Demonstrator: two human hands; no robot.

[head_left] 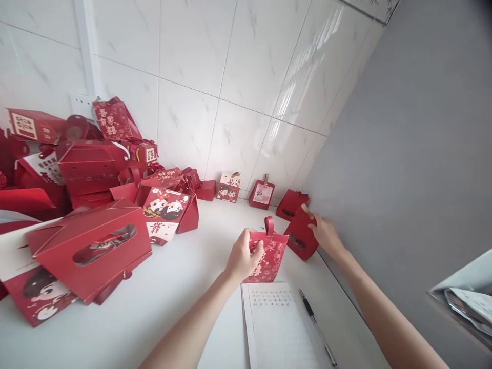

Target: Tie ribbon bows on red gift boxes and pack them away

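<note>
My left hand [246, 258] is closed on the upper left part of a red gift box [273, 259] with pale characters and flower prints. A red ribbon loop [269, 225] rises from its top. Farther right, my right hand [326, 234] has its fingers at the top edge of a plain red gift box [303, 233] with an oval window and a gold ribbon. Its fingertips are pressed together there. Just behind stands another red box [291, 203] with a similar window.
A big heap of red gift boxes [92, 169] covers the left side. A white-and-red box [229, 187] and a red box with a pink panel [262, 194] stand by the tiled wall [246, 133]. An open notebook [282, 328] and a pen [313, 318] lie in front.
</note>
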